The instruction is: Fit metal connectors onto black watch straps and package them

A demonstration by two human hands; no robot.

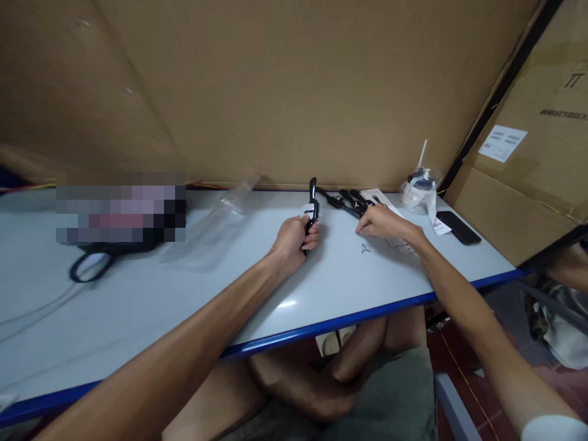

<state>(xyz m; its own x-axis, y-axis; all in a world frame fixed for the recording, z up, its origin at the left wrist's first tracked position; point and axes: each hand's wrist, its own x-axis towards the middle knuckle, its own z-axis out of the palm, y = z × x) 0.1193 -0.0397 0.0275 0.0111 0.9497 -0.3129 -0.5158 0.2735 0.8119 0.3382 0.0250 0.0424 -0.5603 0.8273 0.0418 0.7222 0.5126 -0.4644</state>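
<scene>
My left hand (296, 239) is closed around the lower handle of a black spokeshave (313, 195), held upright with its bright metal blade plate at the middle facing me. To the right, my right hand (379, 222) is bent down over the table with thumb and fingers pinched together. Whatever lies between those fingertips is too small or hidden to make out. Just below them rest small silvery metal pieces (365, 248), perhaps screws. Several more black spokeshaves (344, 205) lie behind my right hand, partly covered by it.
Along the back stands a cardboard wall (294, 92). On the right are a black phone (458, 227) and a plastic-wrapped cup with a straw (419, 187). A clear plastic bag (236, 199) and a black strap loop (92, 267) lie leftward on the blue-edged table (184, 300).
</scene>
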